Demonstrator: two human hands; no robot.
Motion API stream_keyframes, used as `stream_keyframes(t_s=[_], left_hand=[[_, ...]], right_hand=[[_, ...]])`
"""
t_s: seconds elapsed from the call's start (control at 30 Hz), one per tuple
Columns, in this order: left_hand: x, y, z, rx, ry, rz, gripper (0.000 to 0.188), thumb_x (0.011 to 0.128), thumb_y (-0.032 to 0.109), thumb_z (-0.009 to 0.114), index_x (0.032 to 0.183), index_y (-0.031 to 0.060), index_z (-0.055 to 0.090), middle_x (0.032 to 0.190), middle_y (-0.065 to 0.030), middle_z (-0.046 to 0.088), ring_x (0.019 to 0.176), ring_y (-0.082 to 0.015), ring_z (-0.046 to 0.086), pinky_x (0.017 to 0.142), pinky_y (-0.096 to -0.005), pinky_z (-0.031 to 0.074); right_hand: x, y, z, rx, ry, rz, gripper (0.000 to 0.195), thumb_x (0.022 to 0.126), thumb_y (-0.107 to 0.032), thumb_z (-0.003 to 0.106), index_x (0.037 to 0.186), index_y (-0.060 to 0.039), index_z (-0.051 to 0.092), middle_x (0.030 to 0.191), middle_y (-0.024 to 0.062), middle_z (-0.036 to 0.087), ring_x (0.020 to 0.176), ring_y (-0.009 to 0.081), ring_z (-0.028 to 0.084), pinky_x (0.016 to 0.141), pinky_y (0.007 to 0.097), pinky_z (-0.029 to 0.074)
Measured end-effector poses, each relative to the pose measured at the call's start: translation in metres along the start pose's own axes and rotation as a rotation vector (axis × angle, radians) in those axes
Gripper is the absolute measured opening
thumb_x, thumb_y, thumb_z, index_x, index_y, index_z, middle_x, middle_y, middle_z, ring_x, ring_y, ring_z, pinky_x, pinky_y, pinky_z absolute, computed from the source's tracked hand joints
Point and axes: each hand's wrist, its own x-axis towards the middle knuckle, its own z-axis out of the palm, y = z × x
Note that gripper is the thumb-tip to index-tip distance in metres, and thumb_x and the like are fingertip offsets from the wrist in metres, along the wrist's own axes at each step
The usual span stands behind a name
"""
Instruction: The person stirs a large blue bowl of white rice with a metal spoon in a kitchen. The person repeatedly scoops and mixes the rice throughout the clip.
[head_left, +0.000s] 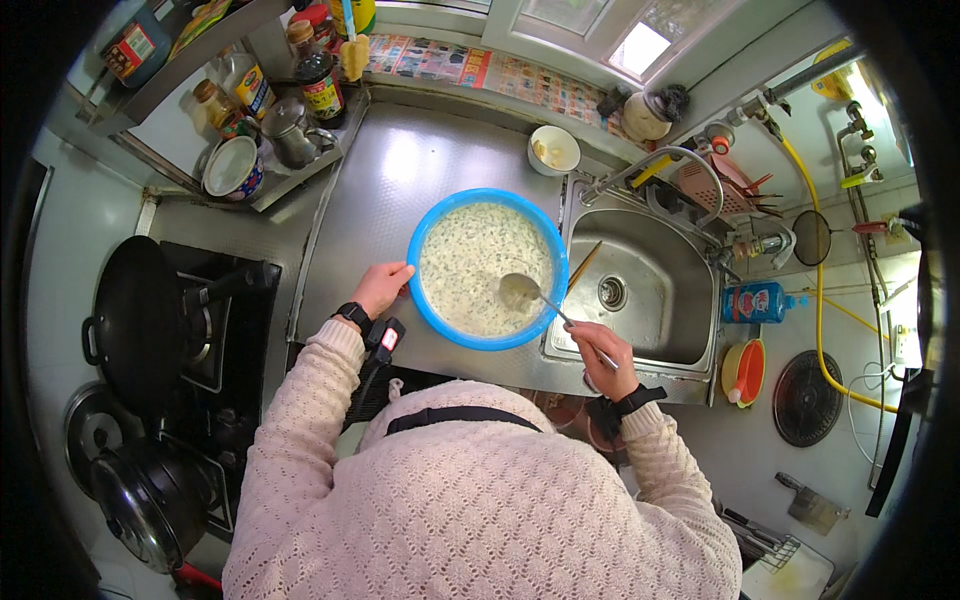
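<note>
A blue plastic basin (556, 312) stands on the steel counter before me, filled with a pale batter (472, 262) flecked with chopped greens. My left hand (381, 289) grips its rim on the left side. In my right hand (604, 360) is the handle of a metal ladle (519, 291), whose bowl rests at the batter's surface, right of the middle. The ladle's shaft crosses the basin's right rim. Part of the batter under the ladle's bowl is hidden.
Right of the basin is a steel sink (675, 315) with chopsticks (583, 268) at its left edge. A white bowl (554, 150) sits behind. To the left are a black wok (142, 322) on the gas stove (225, 405) and a lidded pot (150, 502). Sauce bottles (318, 82) line the back left.
</note>
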Motion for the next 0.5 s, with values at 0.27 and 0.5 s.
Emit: stream_keyframes(t_s=[0.27,0.5], left_hand=[[-0.002,0.007,-0.001,0.062,-0.016,-0.005,0.034,0.103,0.029,0.056,0.110,-0.0008,0.071,0.090,-0.0013,0.071,0.079,-0.0119,0.064,0.077,-0.0312,0.053],[-0.003,0.003,-0.001,0.018,0.012,0.015,0.032,0.102,0.027,0.057,0.099,-0.0018,0.071,0.085,-0.0006,0.068,0.075,-0.0112,0.061,0.072,-0.0300,0.050]], right_hand=[[0.041,0.044,0.034,0.170,0.278,0.012,0.021,0.095,0.004,0.063,0.114,-0.0010,0.069,0.112,0.0141,0.072,0.103,0.0226,0.069,0.086,0.0310,0.054],[0.046,0.012,0.046,0.191,0.095,-0.050,0.023,0.094,0.003,0.066,0.115,-0.0031,0.070,0.108,0.0133,0.073,0.101,0.0230,0.070,0.085,0.0316,0.055]])
